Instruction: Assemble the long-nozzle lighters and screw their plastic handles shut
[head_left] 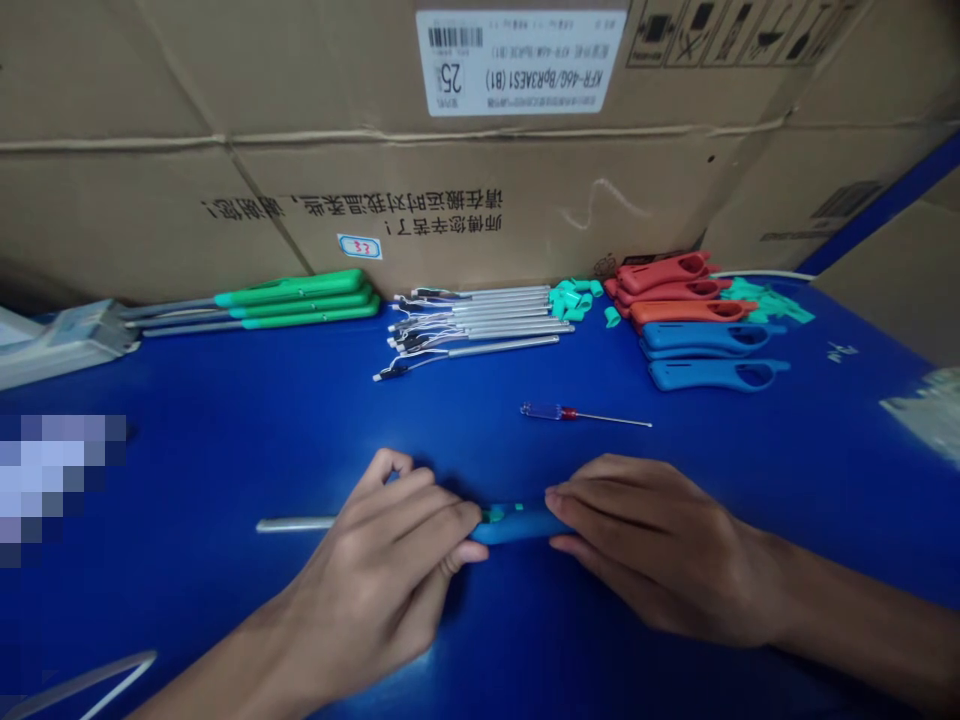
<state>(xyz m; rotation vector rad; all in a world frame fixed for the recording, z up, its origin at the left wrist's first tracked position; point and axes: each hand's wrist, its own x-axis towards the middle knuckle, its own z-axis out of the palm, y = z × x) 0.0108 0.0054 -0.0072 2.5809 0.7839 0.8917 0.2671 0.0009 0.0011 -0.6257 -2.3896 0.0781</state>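
Note:
A blue long-reach lighter (517,527) lies level between my two hands, low over the blue table. Its silver tube (292,524) sticks out to the left past my left hand (397,565), whose fingers and thumb pinch the tube end of the handle. Bits of green show in the handle's upper side. My right hand (667,545) grips the other end with fingers on top and thumb below, hiding that end. Just beyond the hands lies a screwdriver (570,412) with a clear purple and red handle.
Along the cardboard box (300,170) at the back lie green lighters (307,297), wired metal tubes (502,325), small green pieces (576,298), red shells (667,285), an orange shell (690,312), blue shells (697,375) and more green parts (769,298). A plastic bag (930,415) is at right.

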